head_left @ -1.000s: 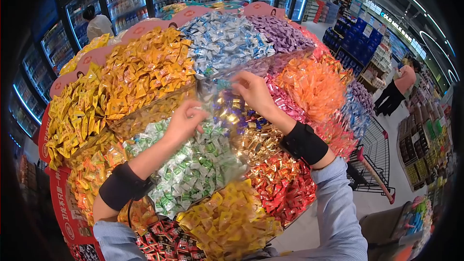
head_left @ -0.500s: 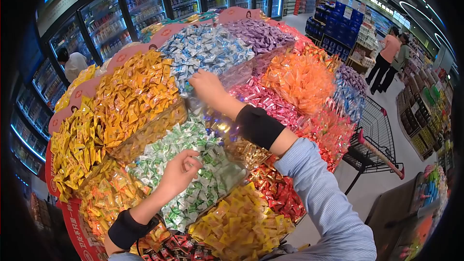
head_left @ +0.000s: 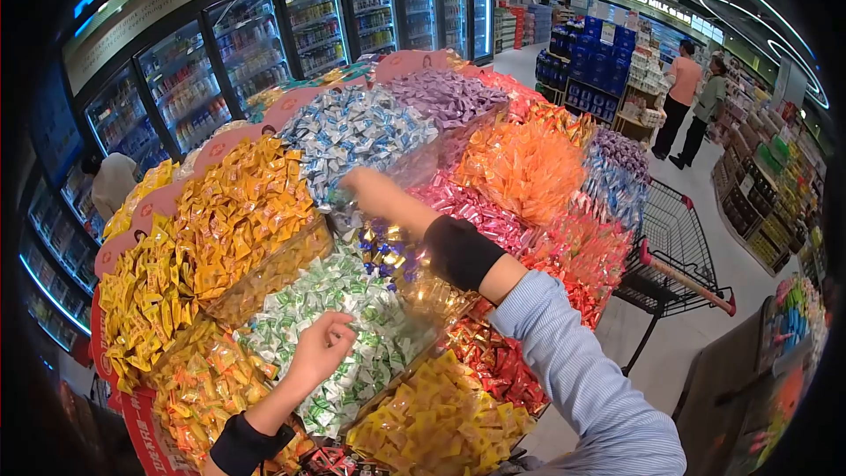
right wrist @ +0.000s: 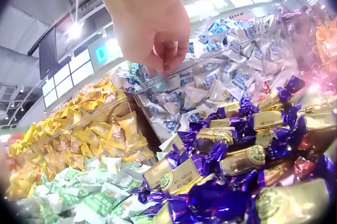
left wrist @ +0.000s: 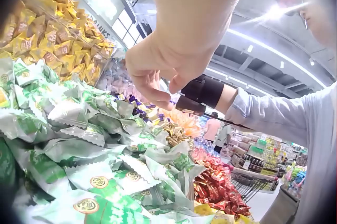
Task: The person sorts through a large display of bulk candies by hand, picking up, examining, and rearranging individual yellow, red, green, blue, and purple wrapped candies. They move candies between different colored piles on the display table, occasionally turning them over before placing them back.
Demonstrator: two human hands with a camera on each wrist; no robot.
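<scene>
My left hand (head_left: 322, 348) hovers over green-and-white wrapped candies (head_left: 366, 300), its fingers loosely bent and nothing visible in them. In the left wrist view that hand (left wrist: 163, 66) hangs above the same pile. My right hand (head_left: 374, 194), blurred in the head view, reaches to the lower edge of the blue-and-white candies (head_left: 352, 128). The right wrist view shows the right hand (right wrist: 150, 34) with thumb and fingers pinched together, a small pale-blue wrapped candy (right wrist: 161, 83) at the tips. Gold-and-purple candies (right wrist: 226, 155) lie below it.
Clear dividers (head_left: 264, 273) separate the candy heaps. Yellow candies (head_left: 242, 194) lie to the left, orange ones (head_left: 524, 167) to the right. A shopping cart (head_left: 674, 247) stands at the right. Two people (head_left: 692, 97) stand in the aisle and another (head_left: 113, 181) by the lit fridges.
My right hand has moved leftward from above the gold-and-purple candies to the blue-and-white heap's edge. My left hand has drawn back lower over the green candies. The head view has shifted.
</scene>
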